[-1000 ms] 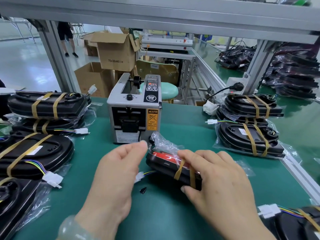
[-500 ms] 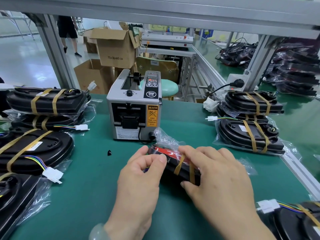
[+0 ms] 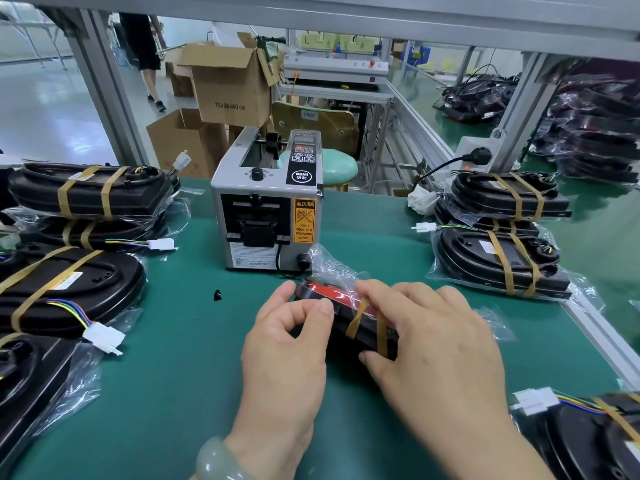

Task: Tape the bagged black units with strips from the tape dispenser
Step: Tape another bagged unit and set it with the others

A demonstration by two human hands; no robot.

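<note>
Green bench mat (image 3: 173, 393) in a factory hall, alu frame posts behind. Bagged black unit (image 3: 362, 336) lies centre, just in front of the tape dispenser (image 3: 266, 216), btwn both hands. It has a red face up top, two tan tape strips (image 3: 356, 320) across it, and loose bag plastic bunched at the far end. Left hand (image 3: 287, 344) has fingers curled, thumb + forefinger pinching the unit's left end. Right hand (image 3: 433, 344) is draped over the right part, fingers on top, thumb on the near edge, hiding much of it. Small black bit (image 3: 218, 295) on the mat to the left. Taped units stacked at left (image 3: 90, 192) and right (image 3: 502, 202). Cardboard boxes (image 3: 228, 84) and a green stool (image 3: 332, 168) behind the bench.
</note>
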